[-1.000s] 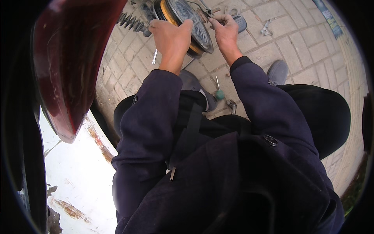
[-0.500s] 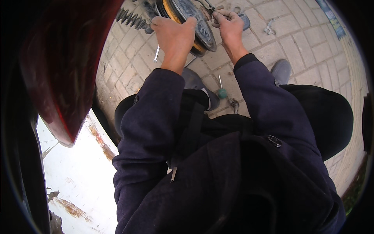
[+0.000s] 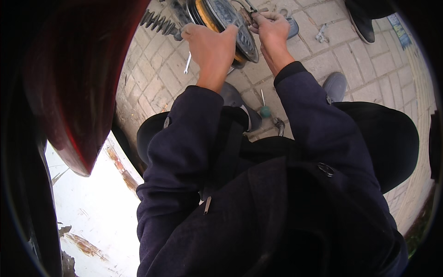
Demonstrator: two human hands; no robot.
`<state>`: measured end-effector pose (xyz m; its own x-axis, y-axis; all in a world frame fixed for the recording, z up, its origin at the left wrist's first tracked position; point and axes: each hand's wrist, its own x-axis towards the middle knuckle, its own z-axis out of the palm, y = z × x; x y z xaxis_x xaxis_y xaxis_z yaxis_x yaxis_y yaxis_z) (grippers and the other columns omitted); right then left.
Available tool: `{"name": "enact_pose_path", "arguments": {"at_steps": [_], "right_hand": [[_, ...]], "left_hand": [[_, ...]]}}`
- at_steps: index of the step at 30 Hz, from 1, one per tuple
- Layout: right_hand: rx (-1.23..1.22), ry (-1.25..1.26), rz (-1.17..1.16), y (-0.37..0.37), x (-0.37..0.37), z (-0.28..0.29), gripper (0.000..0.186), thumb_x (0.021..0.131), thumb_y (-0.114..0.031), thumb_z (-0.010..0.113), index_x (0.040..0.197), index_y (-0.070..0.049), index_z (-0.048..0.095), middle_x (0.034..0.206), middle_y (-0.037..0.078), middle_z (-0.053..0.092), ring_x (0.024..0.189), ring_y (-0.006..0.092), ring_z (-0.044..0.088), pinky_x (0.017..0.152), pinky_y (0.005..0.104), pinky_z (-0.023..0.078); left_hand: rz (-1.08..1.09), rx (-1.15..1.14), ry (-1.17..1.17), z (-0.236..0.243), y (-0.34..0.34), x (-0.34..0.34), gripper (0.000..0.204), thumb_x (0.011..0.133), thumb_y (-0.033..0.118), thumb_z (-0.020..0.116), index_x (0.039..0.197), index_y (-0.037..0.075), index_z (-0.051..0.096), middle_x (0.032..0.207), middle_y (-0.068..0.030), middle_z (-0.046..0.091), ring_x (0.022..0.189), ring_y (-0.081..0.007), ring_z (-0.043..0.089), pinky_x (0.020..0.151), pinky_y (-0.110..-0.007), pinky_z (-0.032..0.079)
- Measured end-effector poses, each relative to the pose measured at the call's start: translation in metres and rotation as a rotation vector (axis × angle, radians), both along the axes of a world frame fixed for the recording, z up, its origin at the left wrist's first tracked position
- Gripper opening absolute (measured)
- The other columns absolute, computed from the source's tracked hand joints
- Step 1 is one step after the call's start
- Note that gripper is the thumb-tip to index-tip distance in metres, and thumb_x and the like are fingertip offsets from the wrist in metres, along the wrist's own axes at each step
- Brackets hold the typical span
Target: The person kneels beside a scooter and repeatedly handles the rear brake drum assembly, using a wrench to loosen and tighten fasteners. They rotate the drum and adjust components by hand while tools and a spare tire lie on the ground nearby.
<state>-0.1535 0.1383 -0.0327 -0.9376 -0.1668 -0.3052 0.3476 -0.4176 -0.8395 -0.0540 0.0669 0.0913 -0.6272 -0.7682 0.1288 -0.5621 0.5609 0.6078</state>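
My left hand [image 3: 210, 51] grips the near edge of a small wheel [image 3: 230, 27] with a dusty dark hub face and an orange-yellow band. Its thumb lies toward the hub face, and its other fingers are mostly hidden. Across the wheel, my right hand [image 3: 273, 34] is closed in a pinch by a thin rod-like part [image 3: 251, 5] beside the hub. The fingertips partly cover what they hold. A coil-spring shock absorber [image 3: 159, 23] lies left of the wheel. Behind my right fingers sits a dark grey-blue rounded object [image 3: 292, 27].
An open-end wrench [image 3: 187, 63] lies on the paving [image 3: 318, 69] below my left hand. A green-handled screwdriver [image 3: 265, 111] and a metal tool [image 3: 279, 125] lie between my feet. Small metal parts [image 3: 322, 34] are at right. A red body panel [image 3: 83, 92] hangs at left. Another person's shoe [image 3: 362, 28] stands at upper right.
Another person's foot and dark trouser leg have come into view at the upper right. My left hand has shifted slightly right and down; my right hand keeps its pinch.
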Motion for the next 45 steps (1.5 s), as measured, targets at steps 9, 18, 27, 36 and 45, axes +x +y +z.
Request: {"name": "enact_pose_path", "arguments": {"at_steps": [9,18,27,36,45], "right_hand": [[0.225,0.127,0.106,0.004,-0.002,0.003,0.020,0.086,-0.004,0.076,0.097,0.006,0.061,0.084,0.012,0.069,0.066,0.0155,0.067,0.059,0.0270,0.058],[0.024,0.060,0.136,0.017,0.002,-0.014,0.025,0.088,-0.005,0.074,0.105,0.006,0.060,0.096,0.011,0.067,0.083,0.0168,0.068,0.070,0.0286,0.061],[-0.127,-0.042,0.158,0.024,0.003,-0.035,0.024,0.088,-0.001,0.072,0.106,0.008,0.059,0.098,0.016,0.068,0.083,0.0220,0.071,0.072,0.0317,0.064],[-0.306,-0.085,0.365,0.036,-0.009,-0.053,0.026,0.090,-0.007,0.072,0.111,0.005,0.061,0.103,0.013,0.068,0.089,0.0236,0.071,0.083,0.0340,0.062],[-0.384,-0.161,0.272,0.029,-0.008,-0.058,0.025,0.090,-0.005,0.072,0.110,0.004,0.060,0.104,0.013,0.068,0.093,0.0238,0.070,0.083,0.0351,0.063]], "left_hand": [[0.089,0.029,-0.055,0.004,0.013,0.002,0.064,0.071,0.027,0.075,0.108,-0.014,0.043,0.110,-0.0278,0.050,0.101,-0.0453,0.056,0.089,-0.049,0.047],[0.131,0.036,-0.103,0.013,0.020,-0.001,0.071,0.073,0.031,0.073,0.114,-0.019,0.043,0.112,-0.0338,0.058,0.107,-0.0461,0.060,0.097,-0.046,0.045],[0.096,0.057,-0.056,0.003,0.021,0.004,0.071,0.074,0.030,0.073,0.112,-0.021,0.041,0.110,-0.0350,0.057,0.106,-0.0445,0.059,0.097,-0.045,0.044],[0.049,0.051,-0.021,-0.006,0.019,0.007,0.064,0.073,0.025,0.073,0.109,-0.015,0.039,0.108,-0.0294,0.051,0.100,-0.0460,0.057,0.089,-0.051,0.045],[0.035,0.002,-0.017,-0.008,0.020,0.007,0.065,0.074,0.025,0.073,0.112,-0.015,0.039,0.108,-0.0301,0.051,0.102,-0.0465,0.057,0.091,-0.051,0.044]]}}
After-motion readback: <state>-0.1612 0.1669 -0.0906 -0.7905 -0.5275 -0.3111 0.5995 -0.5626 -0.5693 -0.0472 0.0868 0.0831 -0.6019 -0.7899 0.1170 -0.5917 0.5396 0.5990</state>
